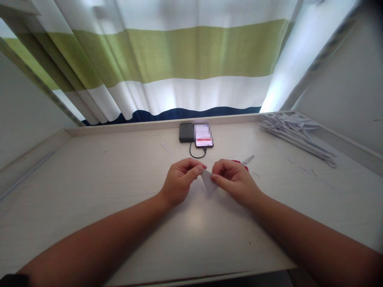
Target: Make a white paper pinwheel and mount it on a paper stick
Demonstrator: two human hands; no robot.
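Observation:
A small white piece of paper, pointed at its lower end, is held above the table between both hands. My left hand is closed, pinching the paper's upper left corner between thumb and fingers. On the other side, my right hand pinches the paper's right edge, its fingers curled. Red-handled scissors lie just behind my right hand, blades pointing to the right and partly hidden by the hand.
A black power bank is cabled to a lit phone at the table's back. Paper strips are piled at the back right. A long thin strip lies far left. Small scraps dot the pale table; a striped curtain hangs behind.

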